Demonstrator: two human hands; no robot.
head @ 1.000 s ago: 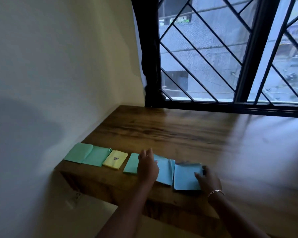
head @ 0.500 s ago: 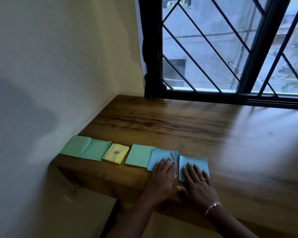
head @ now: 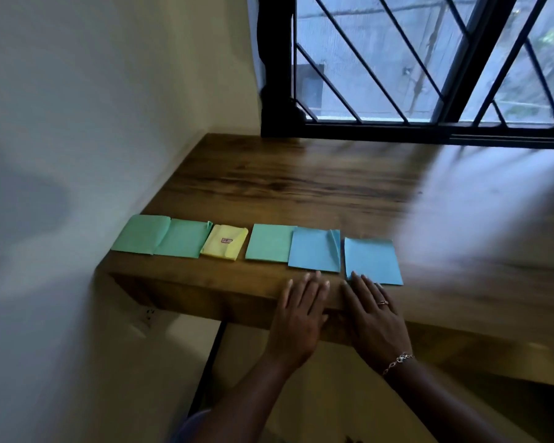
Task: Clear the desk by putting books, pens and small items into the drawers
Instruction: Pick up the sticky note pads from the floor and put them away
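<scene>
Several folded cloths lie in a row along the front of the wooden desk (head: pixel 301 183): two green ones (head: pixel 143 233) (head: pixel 183 238) at the left, a yellow one (head: pixel 226 246), a third green one (head: pixel 269 243), then two blue ones (head: pixel 314 249) (head: pixel 371 260). My left hand (head: pixel 301 308) lies flat on the desk's front edge, just in front of the first blue cloth and apart from it. My right hand (head: pixel 375 318) lies flat beside it, fingertips touching the near left corner of the rightmost blue cloth. Neither hand holds anything.
A white wall (head: pixel 93 107) closes off the desk's left side. A black barred window (head: pixel 397 75) runs along the back. A wall socket (head: pixel 149 314) sits below the desk at the left. The desk's right part is blurred.
Both hands have slid back toward me off the two blue cloths and now rest at the desk's front edge. The cloths stay in their row. The view has tilted downward.
</scene>
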